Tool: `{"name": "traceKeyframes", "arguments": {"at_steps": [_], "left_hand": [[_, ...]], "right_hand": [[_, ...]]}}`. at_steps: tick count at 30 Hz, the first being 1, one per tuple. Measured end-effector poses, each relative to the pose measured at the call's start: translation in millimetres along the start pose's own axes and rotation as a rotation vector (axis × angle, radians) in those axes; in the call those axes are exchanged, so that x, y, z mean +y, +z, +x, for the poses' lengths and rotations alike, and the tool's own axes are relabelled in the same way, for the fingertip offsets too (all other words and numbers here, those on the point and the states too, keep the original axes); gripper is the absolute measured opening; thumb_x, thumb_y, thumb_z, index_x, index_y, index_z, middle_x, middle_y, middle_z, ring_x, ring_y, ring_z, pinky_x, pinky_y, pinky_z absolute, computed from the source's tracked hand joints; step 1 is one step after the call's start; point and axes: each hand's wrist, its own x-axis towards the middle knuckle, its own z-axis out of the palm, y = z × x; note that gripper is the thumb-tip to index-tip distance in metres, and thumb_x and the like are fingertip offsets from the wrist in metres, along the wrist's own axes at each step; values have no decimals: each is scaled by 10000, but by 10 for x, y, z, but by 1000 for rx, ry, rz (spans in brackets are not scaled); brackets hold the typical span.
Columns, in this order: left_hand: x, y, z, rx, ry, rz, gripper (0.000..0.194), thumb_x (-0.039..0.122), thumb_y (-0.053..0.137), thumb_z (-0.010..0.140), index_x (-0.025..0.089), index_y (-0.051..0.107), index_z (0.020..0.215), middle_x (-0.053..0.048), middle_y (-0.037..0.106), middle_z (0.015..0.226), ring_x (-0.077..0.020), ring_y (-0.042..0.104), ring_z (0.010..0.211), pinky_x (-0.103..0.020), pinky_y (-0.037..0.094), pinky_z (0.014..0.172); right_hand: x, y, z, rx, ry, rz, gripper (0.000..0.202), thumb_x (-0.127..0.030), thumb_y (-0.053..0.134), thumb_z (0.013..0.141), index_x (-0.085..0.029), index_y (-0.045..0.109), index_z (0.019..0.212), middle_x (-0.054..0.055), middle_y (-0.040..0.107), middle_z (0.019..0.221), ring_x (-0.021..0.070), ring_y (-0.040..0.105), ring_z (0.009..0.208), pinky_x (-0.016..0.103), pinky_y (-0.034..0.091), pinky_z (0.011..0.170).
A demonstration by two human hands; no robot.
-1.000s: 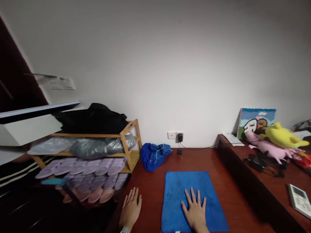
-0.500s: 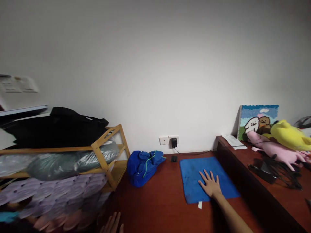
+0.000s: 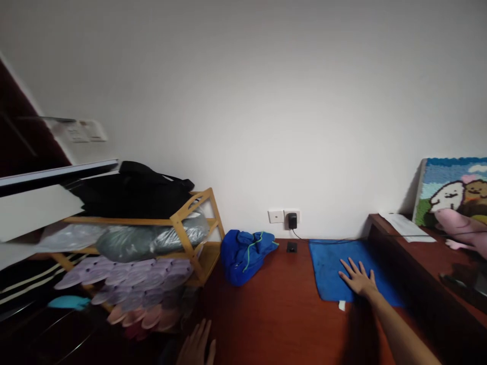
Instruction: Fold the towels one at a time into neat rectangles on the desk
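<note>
My right hand (image 3: pixel 358 280) lies with fingers spread on a flat blue cloth (image 3: pixel 329 271), which has a small white tag at its front edge. Nothing is held in it. At the bottom of the view, my left hand (image 3: pixel 198 344) is near the left edge of the reddish-brown table (image 3: pixel 274 314), fingers extended and holding nothing; its wrist is out of view. A crumpled blue fabric item (image 3: pixel 243 256) with a green cord sits at the table's back left, between the rack and the cloth.
A wooden rack (image 3: pixel 189 238) on the left carries a black bag (image 3: pixel 133 195), plastic-wrapped bundles and lilac slippers. A black plug (image 3: pixel 292 220) is in the wall socket. The raised surface at right holds paper (image 3: pixel 407 226), a dog picture (image 3: pixel 449 190) and a pink plush (image 3: pixel 462 228).
The view has turned left, so the surroundings appear farther right and more of the rack shows. My right hand stays spread on the cloth. More of my left hand is visible.
</note>
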Motion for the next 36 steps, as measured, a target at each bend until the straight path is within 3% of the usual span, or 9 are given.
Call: {"name": "traceKeyframes", "arguments": {"at_steps": [4, 7, 9, 14, 17, 21, 25, 30, 36], "left_hand": [[5, 33, -19, 17, -20, -28, 534, 405, 412, 941, 198, 637, 1379, -85, 618, 1467, -303, 558, 1372, -506, 511, 1108], [7, 45, -53, -18, -34, -23, 537, 408, 421, 948, 220, 602, 1418, -66, 576, 1508, -291, 529, 1399, -504, 488, 1136], [22, 37, -79, -35, -48, -12, 550, 408, 412, 956, 219, 570, 1448, -60, 544, 1537, -283, 504, 1420, -499, 466, 1159], [73, 9, -121, -68, -77, -2, 562, 394, 388, 972, 197, 532, 1478, -59, 515, 1560, -271, 481, 1439, -478, 438, 1187], [68, 37, -137, -66, -80, 1, 555, 373, 405, 967, 207, 527, 1482, -53, 510, 1564, -276, 476, 1443, -490, 428, 1193], [35, 102, -155, -54, -68, 34, 547, 361, 407, 964, 204, 544, 1469, -61, 529, 1549, -274, 495, 1428, -477, 446, 1174], [59, 104, -164, -26, -56, 60, 551, 364, 400, 967, 193, 537, 1473, -60, 531, 1548, -262, 506, 1420, -452, 450, 1170], [147, -3, -139, -11, -68, 63, 561, 363, 395, 968, 170, 529, 1476, -70, 518, 1557, -263, 489, 1433, -461, 423, 1189], [253, -190, -62, -61, -90, 25, 566, 356, 379, 952, 142, 568, 1441, -105, 541, 1534, -270, 506, 1419, -474, 410, 1188]], "right_hand": [[-433, -204, -237, 138, -8, 38, 594, -442, 376, 945, -286, 476, 1510, 90, 316, 1664, 389, 197, 1540, 693, 137, 1190], [-1150, -287, -540, 207, -256, 156, 460, -277, 392, 923, -186, 653, 1291, 189, 571, 1433, 352, 494, 1353, 529, 337, 1135], [-1778, -270, -741, 149, -433, 203, 360, -282, 431, 928, -222, 705, 1153, 134, 686, 1227, 272, 621, 1171, 377, 441, 1027], [-3349, -172, -1022, 102, -671, 336, 413, -357, 487, 967, -316, 562, 1371, 42, 601, 1399, 202, 562, 1266, 275, 471, 972], [-3907, -174, -1018, 91, -650, 387, 460, -315, 599, 908, -293, 563, 1367, 76, 563, 1448, 246, 543, 1296, 313, 497, 938], [-4074, -230, -1024, 84, -546, 465, 171, -265, 548, 936, -233, 687, 1030, 93, 731, 1074, 257, 691, 1020, 336, 515, 829], [-3965, -587, -1161, 198, -531, 622, 223, -348, 474, 991, -231, 663, 989, 75, 745, 953, 241, 719, 890, 328, 516, 783], [-3930, -1785, -1492, 448, -668, 836, 426, -505, 299, 1054, -229, 601, 1172, 75, 728, 1068, 202, 693, 965, 322, 531, 863], [-3730, -3288, -2255, 665, -1008, 1032, 364, -559, 481, 992, -238, 643, 1049, 46, 716, 944, 188, 674, 818, 313, 548, 720]]}}
